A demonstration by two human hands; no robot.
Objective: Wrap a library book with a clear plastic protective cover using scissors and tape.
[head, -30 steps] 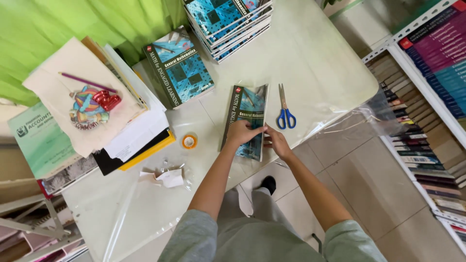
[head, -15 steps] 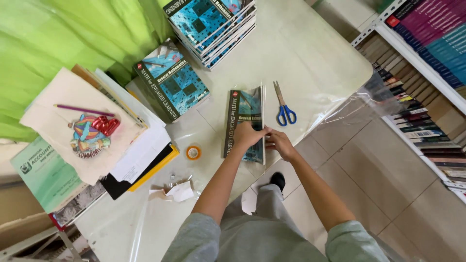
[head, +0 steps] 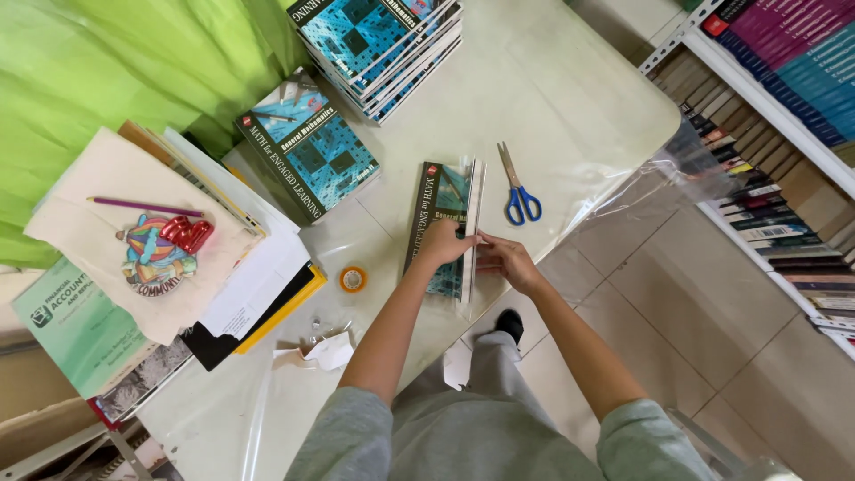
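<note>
A teal and black textbook (head: 438,200) lies on the pale table (head: 570,98), partly wrapped in clear plastic film. My left hand (head: 443,242) rests flat on its cover. My right hand (head: 504,258) pinches the folded strip of clear film along the book's right edge (head: 473,227). Blue-handled scissors (head: 517,189) lie just right of the book. A small roll of tape (head: 354,279) sits to its left.
Two stacks of similar textbooks (head: 307,151) (head: 378,44) stand behind. A pile of papers with a purple pencil and a red item (head: 156,240) lies at left, green cloth (head: 98,62) beyond. Crumpled paper scraps (head: 325,350) lie near the table edge. Bookshelves (head: 784,134) stand at right.
The clear film strip along the book's right edge has been folded up. Both hands stayed on the book, with the right one shifting onto that edge. The camera drew closer.
</note>
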